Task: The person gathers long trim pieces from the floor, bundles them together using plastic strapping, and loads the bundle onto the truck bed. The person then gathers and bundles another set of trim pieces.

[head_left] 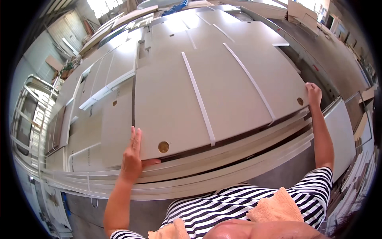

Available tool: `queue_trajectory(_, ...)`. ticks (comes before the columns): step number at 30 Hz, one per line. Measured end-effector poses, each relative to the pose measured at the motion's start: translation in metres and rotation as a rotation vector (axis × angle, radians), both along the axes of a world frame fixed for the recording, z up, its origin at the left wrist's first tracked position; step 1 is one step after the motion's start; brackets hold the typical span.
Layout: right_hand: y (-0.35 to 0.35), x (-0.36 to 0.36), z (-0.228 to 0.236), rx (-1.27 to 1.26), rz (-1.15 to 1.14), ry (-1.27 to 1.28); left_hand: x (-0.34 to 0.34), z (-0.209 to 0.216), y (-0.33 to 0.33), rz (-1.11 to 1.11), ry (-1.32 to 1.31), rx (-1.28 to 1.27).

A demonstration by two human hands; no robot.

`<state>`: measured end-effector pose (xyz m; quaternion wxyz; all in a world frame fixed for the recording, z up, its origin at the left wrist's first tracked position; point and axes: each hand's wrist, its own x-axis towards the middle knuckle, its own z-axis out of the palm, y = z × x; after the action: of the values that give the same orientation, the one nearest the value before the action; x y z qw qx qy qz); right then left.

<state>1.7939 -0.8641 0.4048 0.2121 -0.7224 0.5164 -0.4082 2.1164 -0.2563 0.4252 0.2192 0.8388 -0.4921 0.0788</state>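
Note:
A large pale grey panel (215,91) lies on top of a stack of similar boards (223,163). It has round cup holes near its two near corners and two thin white strips (199,99) lying across it. My left hand (132,157) grips its near left corner, fingers flat on top and thumb under the edge. My right hand (313,95) holds the near right corner next to the other round hole (300,101).
More grey panels (119,67) with white strips lie to the left and behind. A metal frame (36,119) stands at the far left. A grey floor strip (338,67) and stacked boards (362,175) are on the right.

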Motion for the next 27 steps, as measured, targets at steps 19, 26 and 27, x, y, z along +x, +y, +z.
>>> queue_trajectory(19,-0.017,0.003,-0.007,0.028,-0.213,-0.007,-0.017,0.001,-0.005,-0.031,-0.014,-0.033)
queue_trajectory(26,0.034,-0.089,-0.010,-0.477,-0.049,0.251,-0.053,-0.004,0.073,0.248,0.168,0.037)
queue_trajectory(27,0.057,-0.100,-0.008,-0.420,-0.149,0.308,-0.058,-0.011,0.108,0.368,-0.004,0.016)
